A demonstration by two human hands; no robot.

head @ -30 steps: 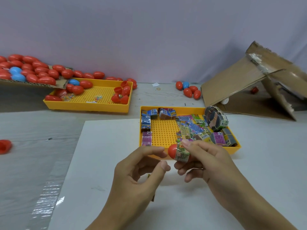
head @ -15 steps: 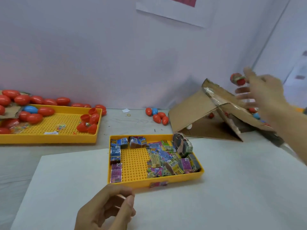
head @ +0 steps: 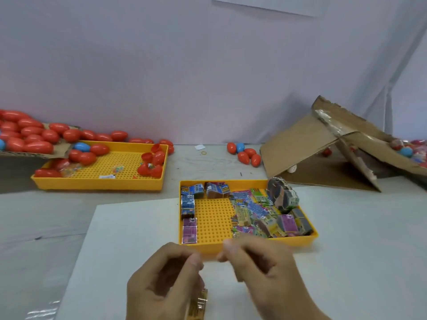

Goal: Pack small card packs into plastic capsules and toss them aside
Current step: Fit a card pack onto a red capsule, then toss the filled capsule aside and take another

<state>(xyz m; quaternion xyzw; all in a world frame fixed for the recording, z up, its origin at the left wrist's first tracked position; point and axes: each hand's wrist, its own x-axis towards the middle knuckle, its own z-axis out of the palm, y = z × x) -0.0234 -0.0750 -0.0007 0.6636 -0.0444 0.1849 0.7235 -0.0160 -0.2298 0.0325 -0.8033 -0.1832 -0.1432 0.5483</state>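
A yellow tray (head: 300, 241) in front of me holds several small card packs (head: 254, 211), most heaped on its right side. Just before its front wall, my left hand (head: 166, 280) is curled, and a gold card pack (head: 198, 303) sticks out beneath its fingers. My right hand (head: 261, 271) is blurred and close beside the left, fingers loosely bent, with nothing visible between thumb and forefinger. Red and blue plastic capsules (head: 34, 139) pile up at the far left. Filled capsules (head: 406, 151) lie in the cardboard at the far right.
A second yellow tray (head: 99, 182) at the back left holds capsule halves and small beads. A cardboard ramp (head: 300, 144) leans at the back right, with a few loose capsules (head: 245, 154) beside it. Both hands hover over a white sheet (head: 138, 227).
My right hand held a packed red capsule, swung up to the right and released it over the cardboard, then came back empty beside the left hand. The left hand stayed low.
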